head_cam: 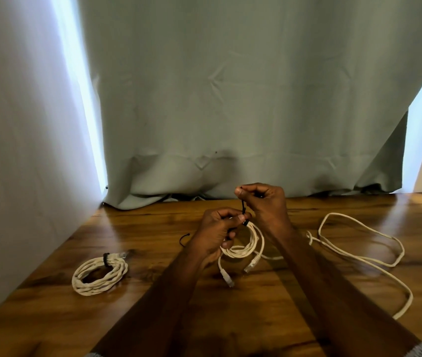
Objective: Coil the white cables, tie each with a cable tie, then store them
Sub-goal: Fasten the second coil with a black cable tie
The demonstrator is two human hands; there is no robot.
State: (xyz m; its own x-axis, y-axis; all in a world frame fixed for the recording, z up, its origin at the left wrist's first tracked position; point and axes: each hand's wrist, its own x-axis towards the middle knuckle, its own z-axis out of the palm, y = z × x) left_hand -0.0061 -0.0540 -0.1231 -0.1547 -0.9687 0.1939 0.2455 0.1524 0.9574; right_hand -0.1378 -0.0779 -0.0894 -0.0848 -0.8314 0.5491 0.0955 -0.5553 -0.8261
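My left hand (217,230) grips a coiled white cable (246,247) above the wooden table (153,292); two plug ends hang below the coil. A black cable tie (244,210) is wrapped round the top of the coil, and its tail runs up into my right hand (264,202), which pinches it. At the left lies another coiled white cable (99,275), bound with a black tie. A loose white cable (364,253) sprawls in open loops on the right.
A spare black cable tie (183,239) lies on the table just left of my left hand. A grey-green curtain (230,99) hangs along the table's back edge, and a white wall (24,150) borders its left side.
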